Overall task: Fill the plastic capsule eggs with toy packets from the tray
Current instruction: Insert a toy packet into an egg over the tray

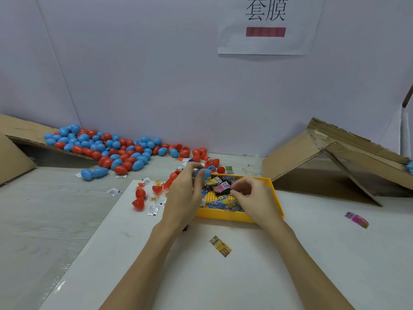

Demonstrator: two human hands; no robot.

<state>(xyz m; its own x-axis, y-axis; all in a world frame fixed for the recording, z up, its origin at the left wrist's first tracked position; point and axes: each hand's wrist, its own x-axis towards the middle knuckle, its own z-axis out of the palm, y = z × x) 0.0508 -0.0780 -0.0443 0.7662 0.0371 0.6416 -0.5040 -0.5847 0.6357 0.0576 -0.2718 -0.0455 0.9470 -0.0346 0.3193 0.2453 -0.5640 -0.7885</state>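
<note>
A yellow tray (276,198) holding several colourful toy packets (220,186) stands mid-table. My left hand (185,193) grips a blue capsule egg half (202,173) over the tray's far left corner. My right hand (252,198) hovers over the tray's right side, fingers curled and pinching among the packets; what it pinches is hidden. Red egg halves (139,199) lie left of the tray. A big pile of blue and red eggs (116,148) sits at the far left against the wall.
Loose packets lie on the white board: a yellow one (220,246) in front of the tray, a pink one (357,219) at right. Small white sachets (153,209) lie scattered at left. Folded cardboard stands at right (324,166) and far left (15,157).
</note>
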